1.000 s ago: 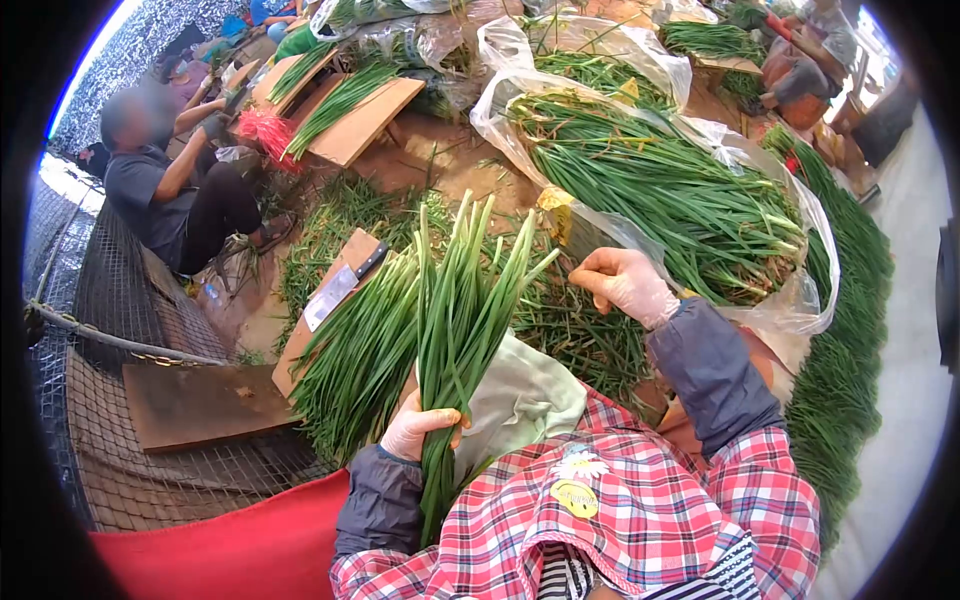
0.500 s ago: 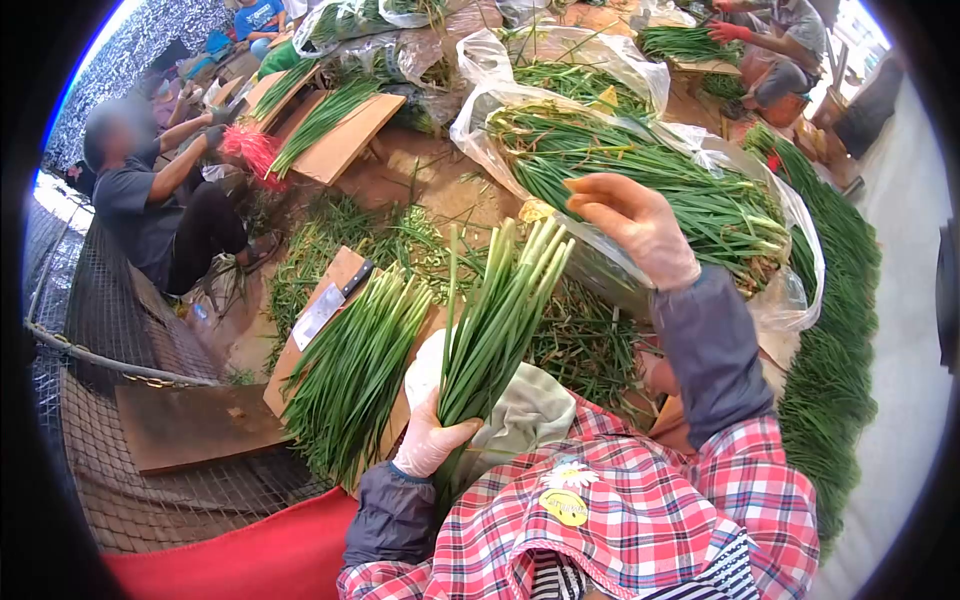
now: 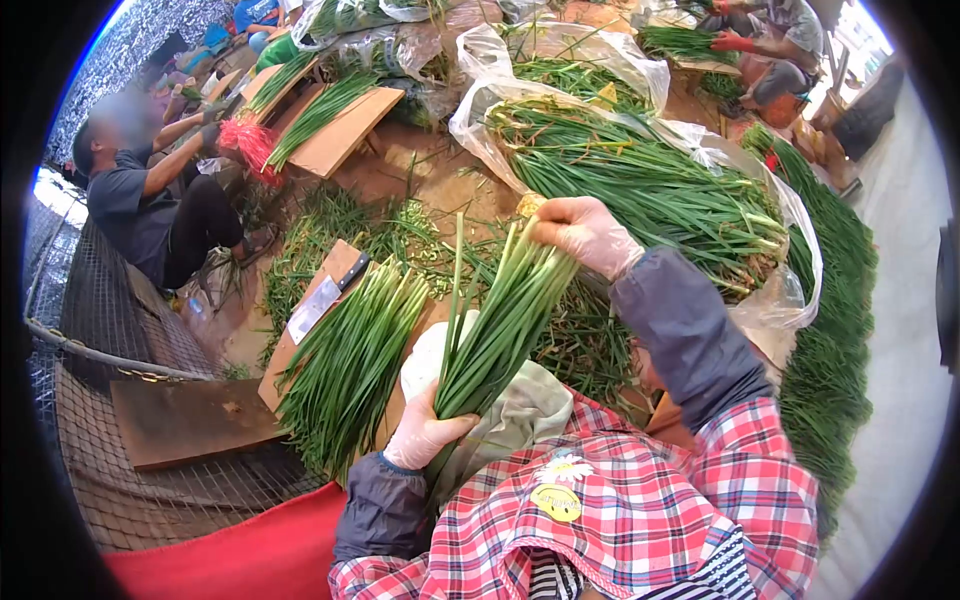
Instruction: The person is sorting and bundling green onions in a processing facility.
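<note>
In a thin pale glove, my left hand (image 3: 425, 428) is closed round the lower, leafy part of a bunch of garlic chives (image 3: 505, 325). The bunch slants up and to the right over my lap, its pale cut ends uppermost. At those ends my gloved right hand (image 3: 588, 235) has its fingers bent down and pressed against the stalks. One or two stalks stand apart on the left of the bunch. Just left of it, a pile of chives (image 3: 355, 350) lies on a wooden board (image 3: 275, 375), with a cleaver (image 3: 325, 298) flat on the board's far corner.
A large open plastic bag (image 3: 805, 290) of chives stands ahead to the right, and more chives (image 3: 825, 380) line the right side. Trimmings (image 3: 590, 340) litter the ground. A co-worker (image 3: 155, 205) sits at left near red ties (image 3: 250, 145); another (image 3: 775, 50) works at upper right.
My right hand has come down and left from above onto the pale ends of the bunch. My left hand keeps its hold. The co-worker at left has shifted slightly.
</note>
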`<state>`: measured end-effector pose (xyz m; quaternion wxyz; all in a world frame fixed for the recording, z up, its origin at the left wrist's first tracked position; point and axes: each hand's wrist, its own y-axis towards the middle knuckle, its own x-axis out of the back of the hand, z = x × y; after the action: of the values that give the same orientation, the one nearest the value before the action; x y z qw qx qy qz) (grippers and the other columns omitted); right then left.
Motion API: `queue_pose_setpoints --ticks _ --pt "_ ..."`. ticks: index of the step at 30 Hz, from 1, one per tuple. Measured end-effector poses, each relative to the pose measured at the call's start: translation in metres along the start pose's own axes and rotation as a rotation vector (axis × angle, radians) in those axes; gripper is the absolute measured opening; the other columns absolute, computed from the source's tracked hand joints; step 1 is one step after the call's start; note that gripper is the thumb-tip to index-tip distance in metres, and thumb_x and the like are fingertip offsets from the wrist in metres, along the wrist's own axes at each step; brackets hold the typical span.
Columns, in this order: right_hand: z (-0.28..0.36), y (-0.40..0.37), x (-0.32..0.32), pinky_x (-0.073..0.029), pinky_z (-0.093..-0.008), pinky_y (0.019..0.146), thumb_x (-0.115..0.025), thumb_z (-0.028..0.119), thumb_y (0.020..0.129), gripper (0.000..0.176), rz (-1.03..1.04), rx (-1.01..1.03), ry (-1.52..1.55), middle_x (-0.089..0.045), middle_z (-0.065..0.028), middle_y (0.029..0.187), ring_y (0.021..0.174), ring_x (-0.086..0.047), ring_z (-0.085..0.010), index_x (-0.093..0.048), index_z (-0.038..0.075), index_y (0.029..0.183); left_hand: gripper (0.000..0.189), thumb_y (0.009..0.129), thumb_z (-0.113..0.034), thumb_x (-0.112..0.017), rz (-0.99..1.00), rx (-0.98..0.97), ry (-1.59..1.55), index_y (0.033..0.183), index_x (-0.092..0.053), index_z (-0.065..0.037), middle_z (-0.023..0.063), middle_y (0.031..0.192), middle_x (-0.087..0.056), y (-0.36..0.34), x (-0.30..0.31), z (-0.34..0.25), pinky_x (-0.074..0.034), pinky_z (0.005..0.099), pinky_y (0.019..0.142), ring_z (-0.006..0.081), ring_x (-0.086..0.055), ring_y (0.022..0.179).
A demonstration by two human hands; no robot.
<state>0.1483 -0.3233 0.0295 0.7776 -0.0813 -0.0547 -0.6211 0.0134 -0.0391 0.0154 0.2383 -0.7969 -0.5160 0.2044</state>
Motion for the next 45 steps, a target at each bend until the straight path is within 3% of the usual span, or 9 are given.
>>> queue_pose_setpoints --ticks 8,12,15,18,24,28,31,40,45 --pt "-0.016 -0.003 0.036 -0.044 -0.0223 0.058 -0.06 0.014 0.087 0.015 -0.605 0.152 0.092 -0.061 -0.0035 0.069 0.061 -0.053 -0.0087 -0.065 0.0 0.086 0.059 0.071 -0.003 -0.068 0.049 -0.066 -0.102 0.126 -0.046 0.0 0.0067 0.11 -0.059 0.003 -0.002 0.012 -0.044 0.0265 0.084 0.0135 -0.055 0.096" --pt "-0.013 -0.032 0.06 -0.045 -0.0215 0.054 -0.055 0.028 0.092 0.03 -0.282 0.032 0.016 -0.064 -0.006 0.069 0.055 -0.057 -0.0103 -0.065 0.0 0.087 0.057 0.073 -0.002 -0.067 -0.083 -0.111 -0.096 0.125 -0.046 0.0 0.0053 0.109 -0.059 -0.001 -0.001 0.012 -0.044 0.0257 0.084 0.0121 -0.055 0.095" --pt "-0.067 -0.053 0.012 -0.05 -0.0338 0.076 -0.059 0.05 0.084 0.057 0.093 -0.268 0.377 -0.062 -0.0139 0.103 0.085 -0.061 -0.0196 -0.053 0.004 0.117 0.057 0.072 -0.003 -0.068 -0.168 -0.291 -0.134 0.125 -0.046 0.0 0.0086 0.106 -0.06 0.012 -0.01 0.008 -0.045 0.0285 0.083 0.0158 -0.058 0.092" --pt "-0.099 -0.057 -0.044 -0.043 -0.0463 0.093 -0.064 0.054 0.079 0.076 0.273 -0.24 0.865 -0.045 -0.0114 0.134 0.115 -0.051 -0.0249 -0.039 0.01 0.135 0.067 0.071 -0.001 -0.066 -0.436 -0.631 0.555 0.132 -0.039 -0.001 0.0149 0.108 -0.058 0.031 -0.028 -0.012 -0.047 0.0336 0.08 0.0245 -0.059 0.092" --pt "-0.054 -0.005 -0.07 -0.051 -0.0373 0.084 -0.071 0.028 0.078 0.059 0.086 -0.109 0.923 -0.06 -0.0088 0.113 0.097 -0.061 -0.0218 -0.047 0.004 0.126 0.097 0.069 -0.009 -0.07 -0.502 -0.628 0.901 0.143 -0.008 0.0 0.0276 0.12 -0.044 0.073 -0.077 -0.028 -0.047 0.0417 0.08 0.0411 -0.055 0.098" --pt "-0.021 0.001 -0.027 -0.054 -0.0364 0.07 -0.067 0.014 0.078 0.045 0.203 -0.043 0.89 -0.063 -0.0115 0.103 0.078 -0.063 -0.023 -0.05 0.004 0.118 0.104 0.069 -0.018 -0.076 -0.242 -0.757 0.811 0.145 -0.006 -0.002 0.0246 0.114 -0.054 0.049 -0.079 -0.055 -0.048 0.0346 0.083 0.0329 -0.06 0.094" --pt "-0.015 -0.01 0.02 -0.054 -0.0346 0.06 -0.069 0.013 0.074 0.046 0.37 -0.211 0.869 -0.063 -0.0126 0.097 0.069 -0.063 -0.0216 -0.051 0.002 0.116 0.092 0.076 -0.012 -0.069 0.05 -0.586 0.267 0.147 -0.01 -0.013 0.018 0.11 -0.059 0.044 -0.031 -0.067 -0.049 0.0306 0.082 0.0203 -0.06 0.093" --pt "-0.036 -0.128 0.043 -0.052 -0.0348 0.066 -0.075 0.023 0.066 0.059 0.606 -0.416 0.677 -0.064 -0.0172 0.1 0.078 -0.062 -0.0221 -0.054 -0.001 0.115 0.083 0.082 -0.023 -0.062 -1.028 -1.036 0.055 0.144 -0.011 -0.003 0.0128 0.099 -0.062 -0.052 0.169 -0.198 -0.048 0.0278 0.063 0.0181 -0.061 0.073" --pt "-0.064 -0.162 0.026 -0.053 -0.0353 0.067 -0.075 0.021 0.069 0.061 0.527 -0.401 0.835 -0.062 -0.0175 0.104 0.079 -0.063 -0.0233 -0.05 -0.002 0.12 0.082 0.083 -0.03 -0.059 -1.043 -0.823 -0.08 0.145 -0.009 -0.01 0.0126 0.102 -0.061 -0.042 0.29 -0.209 -0.046 0.0319 0.061 0.0206 -0.059 0.075"
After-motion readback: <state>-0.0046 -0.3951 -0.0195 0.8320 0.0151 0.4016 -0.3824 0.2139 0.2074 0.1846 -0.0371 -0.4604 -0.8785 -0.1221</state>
